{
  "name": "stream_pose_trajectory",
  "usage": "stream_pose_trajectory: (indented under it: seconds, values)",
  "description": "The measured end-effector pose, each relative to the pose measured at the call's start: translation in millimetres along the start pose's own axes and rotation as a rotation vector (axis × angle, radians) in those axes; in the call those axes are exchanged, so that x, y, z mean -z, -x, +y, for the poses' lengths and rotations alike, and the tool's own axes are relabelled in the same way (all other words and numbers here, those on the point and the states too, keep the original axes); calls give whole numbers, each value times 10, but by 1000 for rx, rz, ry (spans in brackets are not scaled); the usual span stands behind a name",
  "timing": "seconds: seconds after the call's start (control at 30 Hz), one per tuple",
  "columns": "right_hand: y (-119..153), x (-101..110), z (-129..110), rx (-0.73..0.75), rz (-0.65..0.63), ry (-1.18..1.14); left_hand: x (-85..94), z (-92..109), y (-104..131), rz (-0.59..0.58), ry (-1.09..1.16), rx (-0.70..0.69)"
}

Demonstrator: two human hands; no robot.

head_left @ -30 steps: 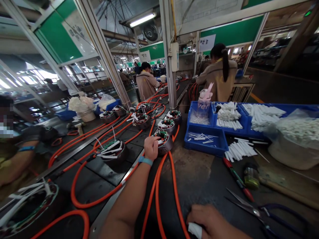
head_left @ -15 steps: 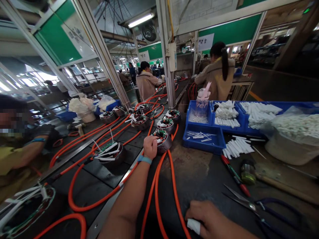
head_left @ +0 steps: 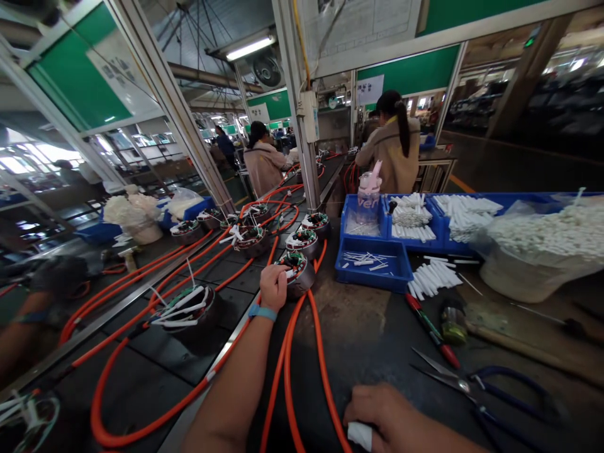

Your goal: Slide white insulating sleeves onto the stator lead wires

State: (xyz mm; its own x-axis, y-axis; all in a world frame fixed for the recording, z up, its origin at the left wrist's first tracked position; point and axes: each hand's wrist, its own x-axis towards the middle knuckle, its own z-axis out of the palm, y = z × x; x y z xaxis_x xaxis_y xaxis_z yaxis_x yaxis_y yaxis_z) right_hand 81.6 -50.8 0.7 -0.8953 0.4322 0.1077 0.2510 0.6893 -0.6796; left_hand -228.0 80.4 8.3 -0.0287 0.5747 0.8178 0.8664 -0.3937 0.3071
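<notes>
My left hand [head_left: 274, 287], a blue band at its wrist, is closed on the near left rim of a round motor stator [head_left: 302, 280] with white sleeves and green and red wiring inside. Its fingertips are partly hidden. Orange cables [head_left: 289, 352] run from beside this stator toward me. My right hand [head_left: 372, 412] rests low on the dark bench with fingers curled under. White wrapping [head_left: 360, 434] shows at its thumb; whether anything lies inside the fingers is hidden. Scissors [head_left: 465, 385] with dark blue handles lie open to its right.
More stators [head_left: 186, 311] stand among orange cables on the left. Blue bins [head_left: 372, 283] hold white tubes. Loose white sleeves [head_left: 433, 277], a red-and-green marker [head_left: 431, 330], a wooden-handled hammer [head_left: 455, 322] and a plastic-lined tub [head_left: 523, 277] sit right. A co-worker's gloved hand [head_left: 59, 277] is far left.
The whole view has shifted, so most things sit further left in it. My left hand stays at the same stator and my right hand stays low. The co-worker at left has moved mostly out of view.
</notes>
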Motion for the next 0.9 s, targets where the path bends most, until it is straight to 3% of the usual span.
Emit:
stream_pose_trajectory:
  seconds: [0.7, 0.9]
  values:
    - [-11, -23, 42, 53, 57, -71, 10, 8, 6, -23, -19, 30]
    - [-11, -32, 48, 38, 21, -22, 5, 9, 7, -29, -24, 36]
